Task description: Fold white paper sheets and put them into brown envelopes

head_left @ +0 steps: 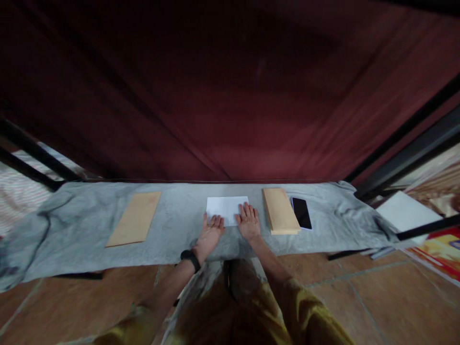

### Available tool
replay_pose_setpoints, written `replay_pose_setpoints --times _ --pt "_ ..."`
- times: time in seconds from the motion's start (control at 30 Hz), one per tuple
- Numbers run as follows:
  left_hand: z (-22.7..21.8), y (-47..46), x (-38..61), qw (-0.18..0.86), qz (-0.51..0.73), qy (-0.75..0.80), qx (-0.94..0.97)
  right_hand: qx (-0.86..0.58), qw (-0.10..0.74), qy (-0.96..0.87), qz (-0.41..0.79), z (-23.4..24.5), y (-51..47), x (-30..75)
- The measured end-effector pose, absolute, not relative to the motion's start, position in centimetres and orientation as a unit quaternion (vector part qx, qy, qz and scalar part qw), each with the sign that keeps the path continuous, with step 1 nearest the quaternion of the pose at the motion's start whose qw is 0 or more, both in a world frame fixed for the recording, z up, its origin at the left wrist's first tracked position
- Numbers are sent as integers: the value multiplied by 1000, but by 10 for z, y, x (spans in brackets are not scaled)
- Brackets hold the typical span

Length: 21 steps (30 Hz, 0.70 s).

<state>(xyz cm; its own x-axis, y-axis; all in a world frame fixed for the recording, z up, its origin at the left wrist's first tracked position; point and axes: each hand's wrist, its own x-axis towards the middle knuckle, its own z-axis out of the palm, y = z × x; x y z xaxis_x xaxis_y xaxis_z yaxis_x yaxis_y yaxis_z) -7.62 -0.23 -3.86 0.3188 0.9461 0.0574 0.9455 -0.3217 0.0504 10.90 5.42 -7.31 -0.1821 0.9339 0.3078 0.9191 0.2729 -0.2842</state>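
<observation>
A white sheet of paper (225, 205), wider than it is deep, lies on the grey cloth in front of me. My left hand (211, 231) rests at its lower left corner, fingers stretched out and palm partly turned up. On its right side my right hand (248, 220) lies flat, fingers spread over the paper. A stack of brown paper envelopes (281, 211) sits just right of my right hand. Farther off to the left is a single flat brown envelope (135, 219).
A dark-screened phone (302, 213) lies right of the stack. Grey cloth (183, 215) covers the narrow table. Dark red fabric (230, 120) hangs behind it, with black metal bars (406, 143) at both sides. Below is a tiled floor (359, 287).
</observation>
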Motion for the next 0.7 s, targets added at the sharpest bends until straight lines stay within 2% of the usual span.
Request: replay_pose_setpoints --times 0.17,0.53,0.7 --pt "-33 6 -48 12 22 540 841 -597 236 -766 43 -70 53 113" --pt "-32 23 -19 17 14 580 815 -590 308 -741 84 -68 53 119" --pt "-29 28 -9 10 20 605 796 -589 301 -745 86 -68 53 120"
